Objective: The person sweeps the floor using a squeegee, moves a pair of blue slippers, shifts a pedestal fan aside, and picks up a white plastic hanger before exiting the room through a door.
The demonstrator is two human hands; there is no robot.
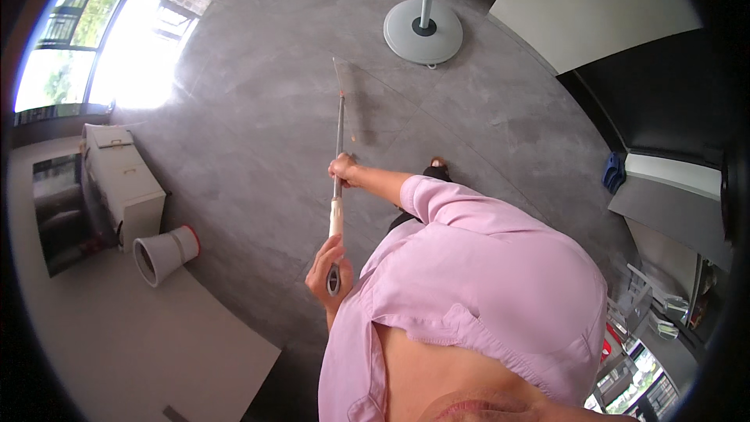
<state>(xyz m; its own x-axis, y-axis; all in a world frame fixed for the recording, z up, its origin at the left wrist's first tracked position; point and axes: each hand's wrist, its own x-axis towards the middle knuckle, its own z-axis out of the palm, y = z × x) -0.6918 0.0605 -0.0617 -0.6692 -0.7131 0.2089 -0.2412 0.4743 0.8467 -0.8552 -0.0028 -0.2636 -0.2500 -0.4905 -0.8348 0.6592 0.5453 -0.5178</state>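
Both my hands are on a long-handled floor cleaning tool [340,129] with a metal pole. Its pale grip [336,217] lies nearer my body. My right hand [343,170] is closed around the pole, above the grip. My left hand [330,272] holds the handle's end, where a grey loop shows. The tool's thin, wide head [338,79] is at the grey floor [263,99], with small orange parts along it. Whether the head is a squeegee or a flat mop, I cannot tell.
A round grey stand base [423,32] with an upright pole stands ahead. To the left are a white cabinet [140,199], a white tapered bin [167,254] lying on its side, and a pale tabletop [176,334]. Blue slippers [613,173] are at the right. My foot [437,162] shows below.
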